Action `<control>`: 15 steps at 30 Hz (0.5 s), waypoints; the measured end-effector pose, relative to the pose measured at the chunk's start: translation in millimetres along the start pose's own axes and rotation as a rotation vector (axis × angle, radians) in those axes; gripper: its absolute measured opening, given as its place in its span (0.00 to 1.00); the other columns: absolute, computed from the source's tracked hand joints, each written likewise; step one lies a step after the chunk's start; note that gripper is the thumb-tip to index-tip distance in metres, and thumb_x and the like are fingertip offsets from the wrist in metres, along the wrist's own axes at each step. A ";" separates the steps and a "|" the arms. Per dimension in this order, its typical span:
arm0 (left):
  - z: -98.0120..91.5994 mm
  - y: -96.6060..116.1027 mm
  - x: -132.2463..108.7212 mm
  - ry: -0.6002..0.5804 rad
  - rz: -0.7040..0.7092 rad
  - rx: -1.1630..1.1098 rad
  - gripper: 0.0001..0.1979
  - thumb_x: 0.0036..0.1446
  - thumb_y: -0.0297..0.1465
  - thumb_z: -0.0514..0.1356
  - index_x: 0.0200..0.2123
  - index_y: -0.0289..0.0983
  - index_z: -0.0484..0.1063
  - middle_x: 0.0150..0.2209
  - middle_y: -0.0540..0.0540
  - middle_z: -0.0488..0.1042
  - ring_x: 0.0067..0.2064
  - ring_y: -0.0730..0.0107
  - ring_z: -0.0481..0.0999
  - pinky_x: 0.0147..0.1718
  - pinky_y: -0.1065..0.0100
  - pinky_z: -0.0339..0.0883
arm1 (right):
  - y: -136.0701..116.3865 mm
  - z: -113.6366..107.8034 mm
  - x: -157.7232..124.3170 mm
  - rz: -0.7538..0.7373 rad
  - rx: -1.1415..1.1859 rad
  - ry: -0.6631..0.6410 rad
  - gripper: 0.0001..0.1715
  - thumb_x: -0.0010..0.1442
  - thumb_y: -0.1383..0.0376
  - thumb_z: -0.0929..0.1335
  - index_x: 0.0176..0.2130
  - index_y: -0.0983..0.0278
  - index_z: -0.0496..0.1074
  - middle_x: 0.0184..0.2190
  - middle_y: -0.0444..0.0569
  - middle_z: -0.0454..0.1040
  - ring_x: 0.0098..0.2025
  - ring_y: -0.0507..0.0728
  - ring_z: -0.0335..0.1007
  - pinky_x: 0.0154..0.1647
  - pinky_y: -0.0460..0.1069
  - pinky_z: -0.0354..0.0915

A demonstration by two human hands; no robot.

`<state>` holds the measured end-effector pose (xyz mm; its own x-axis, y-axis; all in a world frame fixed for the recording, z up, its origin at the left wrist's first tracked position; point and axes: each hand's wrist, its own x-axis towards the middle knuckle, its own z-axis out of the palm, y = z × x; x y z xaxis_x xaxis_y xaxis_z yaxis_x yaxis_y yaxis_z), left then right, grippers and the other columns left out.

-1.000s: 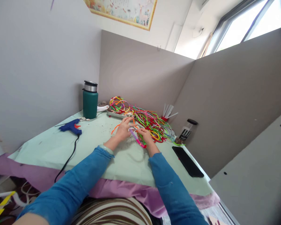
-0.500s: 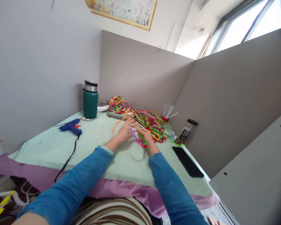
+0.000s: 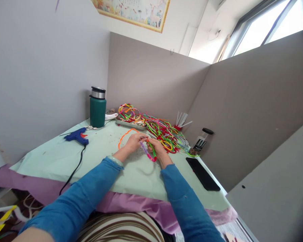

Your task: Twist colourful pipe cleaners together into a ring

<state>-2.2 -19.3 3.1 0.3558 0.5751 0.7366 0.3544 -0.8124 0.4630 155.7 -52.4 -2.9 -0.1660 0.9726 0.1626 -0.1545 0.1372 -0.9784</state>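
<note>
Over the middle of the table, a small loop wrapped in purple, pink, red and green pipe cleaner [image 3: 151, 158] hangs between my hands. My right hand [image 3: 156, 147] is closed on its green side, fingers pinched near the end. My left hand [image 3: 135, 141] meets it at the purple end, its fingertips closed on an orange pipe cleaner [image 3: 125, 135]. The orange strand arcs out behind the left hand toward the table. Both hands' fingertips nearly touch, and the exact spot where orange meets the loop is partly hidden by fingers.
Behind the hands lie a heap of coloured pipe cleaners [image 3: 164, 129] and a metal tray [image 3: 130, 125]. To the left are a blue glue gun [image 3: 77, 135] and a green bottle [image 3: 97, 111]. A black phone [image 3: 202, 174] and a clear jar [image 3: 202, 140] are on the right.
My left hand has closed its spread fingers and come in beside the right fingertips. The orange strand now bows out further left, and the loop has bent tighter.
</note>
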 end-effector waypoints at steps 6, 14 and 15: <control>-0.6 -1.9 0.6 0.031 -0.028 -0.035 0.11 0.53 0.29 0.56 0.38 0.37 0.76 0.39 0.43 0.77 0.40 0.67 0.75 0.41 0.67 0.68 | 0.9 0.1 0.0 0.013 -0.015 -0.003 0.14 0.47 0.57 0.70 0.29 0.66 0.69 0.19 0.41 0.65 0.15 0.45 0.52 0.16 0.44 0.46; 0.4 -3.7 1.6 -0.004 -0.110 -0.055 0.10 0.50 0.28 0.57 0.34 0.37 0.77 0.34 0.46 0.78 0.36 0.70 0.75 0.39 0.71 0.67 | -0.5 -2.3 -1.7 0.053 -0.107 0.025 0.14 0.46 0.58 0.70 0.30 0.66 0.71 0.19 0.42 0.67 0.17 0.46 0.55 0.17 0.44 0.49; 0.1 -3.4 1.6 -0.015 -0.118 -0.053 0.10 0.50 0.28 0.57 0.34 0.37 0.77 0.35 0.47 0.78 0.36 0.70 0.75 0.40 0.71 0.67 | -1.0 -2.1 -2.5 0.055 -0.104 0.020 0.14 0.46 0.58 0.69 0.30 0.66 0.72 0.19 0.42 0.67 0.18 0.47 0.56 0.18 0.44 0.50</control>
<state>-2.8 -15.6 2.7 0.3269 0.6682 0.6683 0.3489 -0.7425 0.5718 158.4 -54.6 -2.5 -0.1514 0.9827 0.1064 -0.0433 0.1010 -0.9939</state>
